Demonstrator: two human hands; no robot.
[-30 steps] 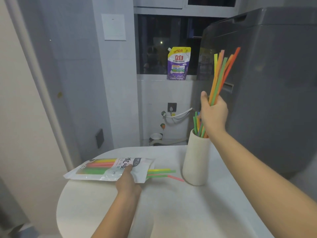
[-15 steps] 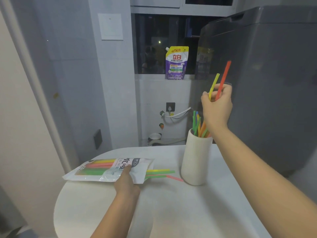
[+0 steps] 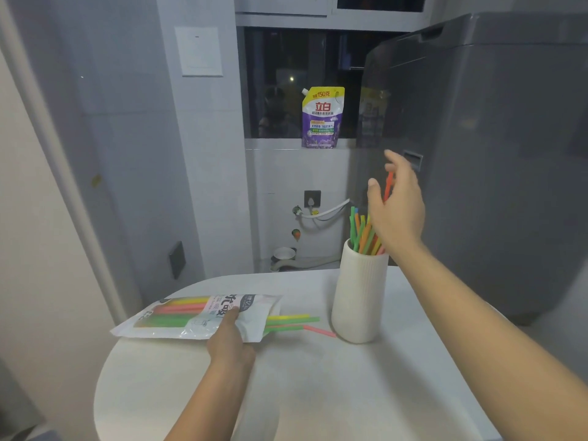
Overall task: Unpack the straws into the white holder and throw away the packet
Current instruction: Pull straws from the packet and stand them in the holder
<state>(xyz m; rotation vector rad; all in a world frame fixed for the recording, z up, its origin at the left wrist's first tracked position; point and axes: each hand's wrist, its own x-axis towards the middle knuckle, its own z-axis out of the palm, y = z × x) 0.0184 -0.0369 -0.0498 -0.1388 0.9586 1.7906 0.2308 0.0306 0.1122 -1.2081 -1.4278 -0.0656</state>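
Note:
A white ribbed holder (image 3: pixel 359 297) stands on the round white table (image 3: pixel 318 393) with several coloured straws (image 3: pixel 362 230) upright in it. My right hand (image 3: pixel 397 211) hovers just above the holder with fingers spread. One orange straw (image 3: pixel 388 186) stands loose between the thumb and fingers, its lower end among the others. The straw packet (image 3: pixel 178 316) lies flat to the left, and several straws (image 3: pixel 292 321) poke out of its open right end toward the holder. My left hand (image 3: pixel 230 342) rests on the packet's near edge with a finger stretched over it.
A large grey appliance (image 3: pixel 493 154) stands close behind and right of the holder. A purple and yellow detergent pouch (image 3: pixel 323 117) sits on the window ledge. The table's curved edge drops off at the left and front.
My right hand has lowered a bunch of straws into the holder and spread its fingers, letting them go. The left hand and packet have stayed put.

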